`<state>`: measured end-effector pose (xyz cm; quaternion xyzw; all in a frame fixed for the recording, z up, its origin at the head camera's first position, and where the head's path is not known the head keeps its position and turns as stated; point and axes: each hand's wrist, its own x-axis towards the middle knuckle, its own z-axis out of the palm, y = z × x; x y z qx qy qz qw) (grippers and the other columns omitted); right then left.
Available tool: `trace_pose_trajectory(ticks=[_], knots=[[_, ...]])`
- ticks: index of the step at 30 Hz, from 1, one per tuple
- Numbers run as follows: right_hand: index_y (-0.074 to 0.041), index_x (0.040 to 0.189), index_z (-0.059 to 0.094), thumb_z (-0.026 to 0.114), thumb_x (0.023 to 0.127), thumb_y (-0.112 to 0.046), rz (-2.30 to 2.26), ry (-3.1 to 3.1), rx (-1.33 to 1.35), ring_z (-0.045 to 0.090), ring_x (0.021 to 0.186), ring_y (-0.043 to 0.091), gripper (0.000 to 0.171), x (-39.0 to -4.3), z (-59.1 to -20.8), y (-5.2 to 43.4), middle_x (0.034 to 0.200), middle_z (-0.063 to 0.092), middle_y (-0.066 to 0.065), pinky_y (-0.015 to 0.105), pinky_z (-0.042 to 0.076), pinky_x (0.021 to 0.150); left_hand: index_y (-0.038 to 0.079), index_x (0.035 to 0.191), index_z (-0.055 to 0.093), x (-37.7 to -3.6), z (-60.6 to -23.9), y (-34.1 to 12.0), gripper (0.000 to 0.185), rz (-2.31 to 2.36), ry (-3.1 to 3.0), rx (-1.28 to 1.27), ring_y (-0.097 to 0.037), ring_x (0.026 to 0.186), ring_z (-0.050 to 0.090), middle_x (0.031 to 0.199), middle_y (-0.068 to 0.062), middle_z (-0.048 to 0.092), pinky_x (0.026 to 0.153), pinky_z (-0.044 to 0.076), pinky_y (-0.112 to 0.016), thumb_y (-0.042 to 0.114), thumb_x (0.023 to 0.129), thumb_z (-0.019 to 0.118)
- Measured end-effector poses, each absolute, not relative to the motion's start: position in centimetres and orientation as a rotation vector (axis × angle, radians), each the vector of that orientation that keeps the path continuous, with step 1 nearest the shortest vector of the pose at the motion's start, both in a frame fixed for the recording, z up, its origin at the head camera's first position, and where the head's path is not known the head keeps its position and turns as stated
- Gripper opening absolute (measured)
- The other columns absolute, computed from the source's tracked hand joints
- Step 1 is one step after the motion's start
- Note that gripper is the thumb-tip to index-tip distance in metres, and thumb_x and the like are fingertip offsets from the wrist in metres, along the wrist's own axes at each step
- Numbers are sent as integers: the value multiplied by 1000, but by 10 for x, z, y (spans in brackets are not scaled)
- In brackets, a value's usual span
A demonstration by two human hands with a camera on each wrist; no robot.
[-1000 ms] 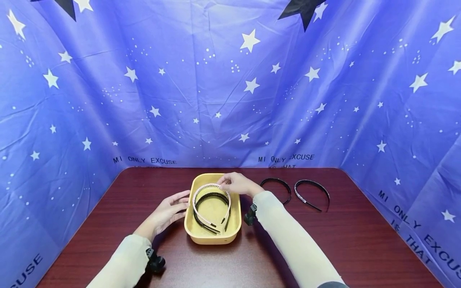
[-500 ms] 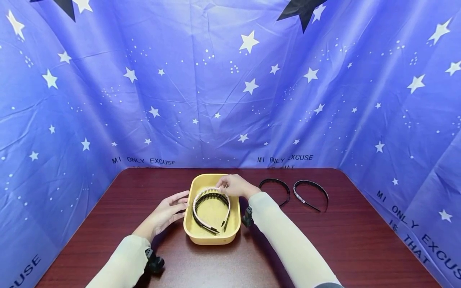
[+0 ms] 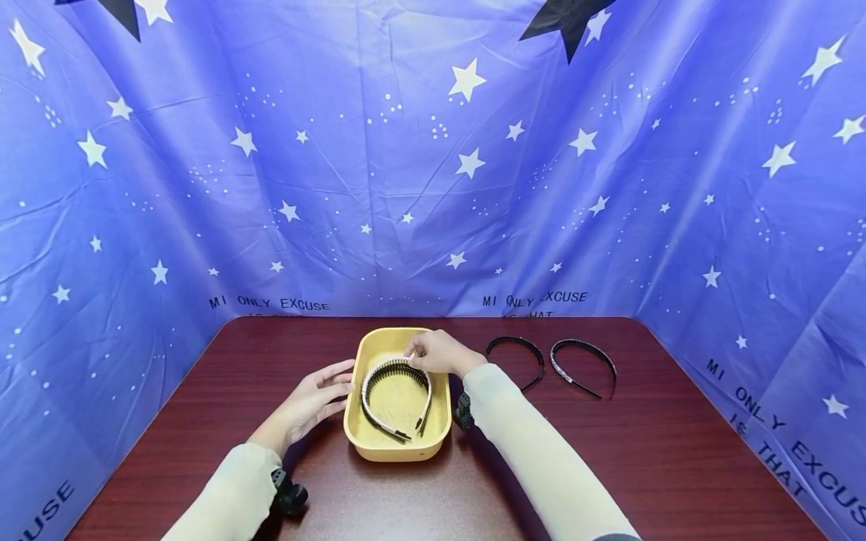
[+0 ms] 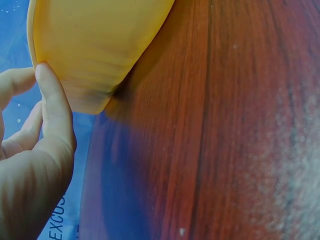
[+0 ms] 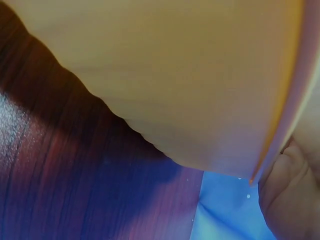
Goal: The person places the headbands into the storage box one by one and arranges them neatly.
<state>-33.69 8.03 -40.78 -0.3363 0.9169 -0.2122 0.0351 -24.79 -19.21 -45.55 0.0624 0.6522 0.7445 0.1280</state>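
A yellow plastic bin [image 3: 398,454] stands on the table, holding a white toothed headband [image 3: 366,391] stacked closely over a black toothed headband [image 3: 401,369]. Over the bin's far right rim reaches my right hand [image 3: 443,353], its thumb and fingers pinching the white headband near the top of its arch. My left hand [image 3: 314,398] is at the bin's left side. In the left wrist view, its thumb [image 4: 52,100] and a finger touch the bin's wall [image 4: 100,45] near the rim. The bin's side [image 5: 170,85] hides the headbands in the right wrist view.
Two more headbands lie on the dark red wooden table [image 3: 649,451] right of the bin: a black toothed one [image 3: 542,357] and a black one with a silvery patterned band [image 3: 564,373]. A blue star-printed curtain [image 3: 379,188] surrounds the table's back and sides.
The white headband has moved down and toward me, from sitting apart above the black one to lying over it. My right hand has shifted slightly with it; the left stays put.
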Motion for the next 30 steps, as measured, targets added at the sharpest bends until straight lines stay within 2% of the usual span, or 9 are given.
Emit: trace_pose_trajectory(ticks=[10,22,30], knots=[[-13,100,74,70,91,-11,-649,2838,-988,62,80,7,11,-335,-408,79,83,69,-9,25,51,80,-1,153,35,-250,-458,-191,64,2168,1906,151,-15,105,63,133,-19,56,90,55,-33,2,96,63],[-11,103,74,73,90,-13,-913,2812,-957,65,87,9,13,-337,-414,84,91,71,-5,26,52,84,-3,153,33,-248,-454,-190,64,2146,1927,177,-14,104,62,135,-23,52,88,55,-31,3,97,62],[-9,106,74,71,89,-11,-1117,2753,-933,63,85,8,17,-335,-418,89,90,70,-5,27,52,81,-3,153,33,-248,-453,-189,63,2147,1926,160,-14,104,62,137,-26,49,88,55,-31,2,97,62]])
